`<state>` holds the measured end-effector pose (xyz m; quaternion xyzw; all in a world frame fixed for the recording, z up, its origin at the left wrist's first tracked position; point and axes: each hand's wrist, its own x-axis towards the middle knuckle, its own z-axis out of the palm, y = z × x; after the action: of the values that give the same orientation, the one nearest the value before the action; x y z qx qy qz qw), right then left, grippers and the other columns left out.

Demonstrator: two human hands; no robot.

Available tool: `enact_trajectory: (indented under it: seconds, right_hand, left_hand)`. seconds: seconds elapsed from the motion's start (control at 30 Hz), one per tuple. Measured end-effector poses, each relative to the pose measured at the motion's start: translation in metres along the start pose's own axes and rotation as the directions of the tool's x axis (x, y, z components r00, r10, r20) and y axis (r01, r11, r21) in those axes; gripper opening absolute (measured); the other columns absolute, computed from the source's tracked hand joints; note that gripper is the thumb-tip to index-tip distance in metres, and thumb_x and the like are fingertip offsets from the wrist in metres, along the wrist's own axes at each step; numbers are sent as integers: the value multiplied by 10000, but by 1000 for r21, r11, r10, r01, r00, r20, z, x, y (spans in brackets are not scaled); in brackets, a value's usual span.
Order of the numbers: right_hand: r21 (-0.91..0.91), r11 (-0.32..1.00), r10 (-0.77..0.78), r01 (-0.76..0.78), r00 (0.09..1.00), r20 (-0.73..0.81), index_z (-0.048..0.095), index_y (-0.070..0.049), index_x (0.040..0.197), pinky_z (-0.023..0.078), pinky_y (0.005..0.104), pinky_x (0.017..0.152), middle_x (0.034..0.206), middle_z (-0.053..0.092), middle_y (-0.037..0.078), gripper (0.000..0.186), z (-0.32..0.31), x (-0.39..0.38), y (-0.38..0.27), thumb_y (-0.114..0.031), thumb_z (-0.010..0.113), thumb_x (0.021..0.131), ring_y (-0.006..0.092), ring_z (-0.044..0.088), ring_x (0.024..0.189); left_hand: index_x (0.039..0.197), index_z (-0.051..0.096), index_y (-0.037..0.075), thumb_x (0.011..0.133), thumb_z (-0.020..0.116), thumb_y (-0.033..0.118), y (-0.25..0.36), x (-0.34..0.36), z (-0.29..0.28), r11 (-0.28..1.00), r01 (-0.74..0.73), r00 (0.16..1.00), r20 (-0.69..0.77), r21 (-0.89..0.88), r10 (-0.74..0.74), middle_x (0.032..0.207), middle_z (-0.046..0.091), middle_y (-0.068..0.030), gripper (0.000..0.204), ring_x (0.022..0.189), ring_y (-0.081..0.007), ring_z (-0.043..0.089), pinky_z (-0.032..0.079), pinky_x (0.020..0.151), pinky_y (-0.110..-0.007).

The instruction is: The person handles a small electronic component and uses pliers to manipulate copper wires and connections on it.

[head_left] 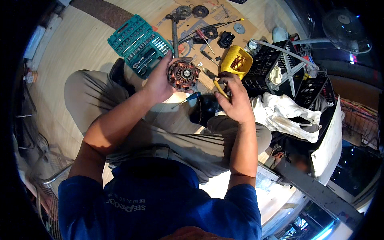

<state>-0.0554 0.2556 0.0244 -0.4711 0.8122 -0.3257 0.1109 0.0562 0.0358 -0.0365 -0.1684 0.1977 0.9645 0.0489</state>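
My left hand [161, 78] grips a round motor part [183, 75] with copper windings and a silver hub, its face turned up toward me. To its right, my right hand [235, 96] holds yellow-handled pliers [218, 85], their dark jaws pointing up and left toward the motor part but apart from it. Below the part, a blue-handled screwdriver [192, 97] lies near my legs. Just beyond my right hand sits a yellow plastic container [234, 56] with copper-coloured contents.
An open teal socket set [138, 44] lies at upper left. Brown cardboard [216, 16] bears a hammer [175, 32], screwdrivers, round parts and cables. Black crates [272, 60], a white cloth [282, 114] and a fan [344, 28] are at right. My crossed legs [88, 96] border the workspace.
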Motion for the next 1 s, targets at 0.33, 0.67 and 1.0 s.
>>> enact_trajectory:
  seconds: [0.33,0.67,1.0]
  right_hand:
    - [-180,973,-135,145,989,67,563,-41,1107,414,422,910,1100,553,154,515,-5,0,-13,-84,699,612,352,512,1047]
    - [-237,967,-83,92,995,49,562,-2,1129,428,427,924,1125,558,194,520,-2,1,-16,-72,695,631,388,525,1065]
    - [111,987,84,-113,968,238,582,40,1107,459,361,861,1019,615,195,466,-4,-3,-15,-97,687,674,342,604,948]
  left_hand:
    - [1185,527,84,951,290,592,1,0,-2,1000,1,1000,-2,-6,-1,1095,633,-136,608,936,-271,651,543,732,-521]
    - [1186,511,89,958,309,571,0,0,5,1000,-18,997,-76,22,19,1063,635,-114,570,908,-254,655,561,693,-481]
    - [1220,495,59,967,330,543,-4,3,1,985,-108,993,-28,136,113,1081,635,-128,570,857,-216,671,569,626,-374]
